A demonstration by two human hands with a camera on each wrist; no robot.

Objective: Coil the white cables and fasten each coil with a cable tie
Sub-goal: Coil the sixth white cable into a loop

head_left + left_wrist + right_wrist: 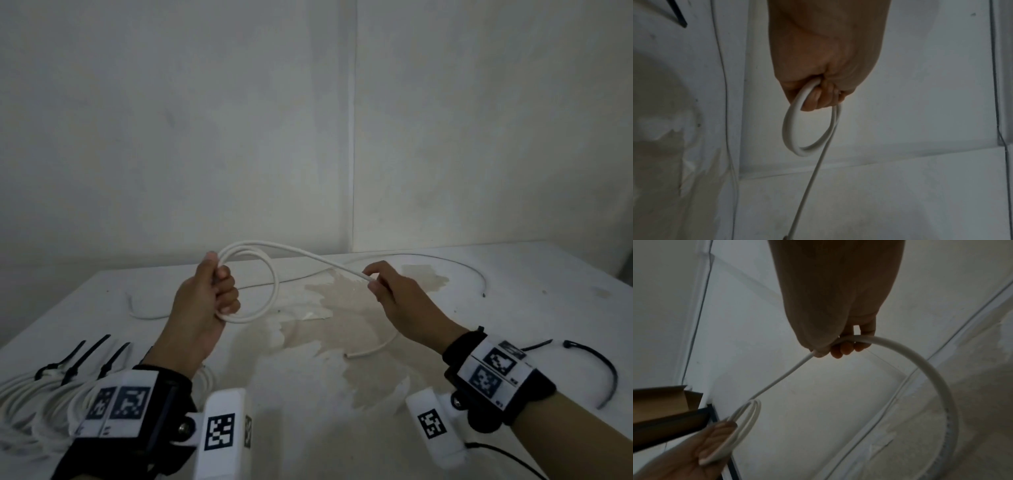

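Cable: mid-coil above the table's centre, two loops formed, tail trailing toward 5 o'clock.
Left hand: fingers curled round the loops.
Right hand: pinches the free run.
Done: tied coils at 8 o'clock.
Left: finish winding; spare tie waits at 4 o'clock.
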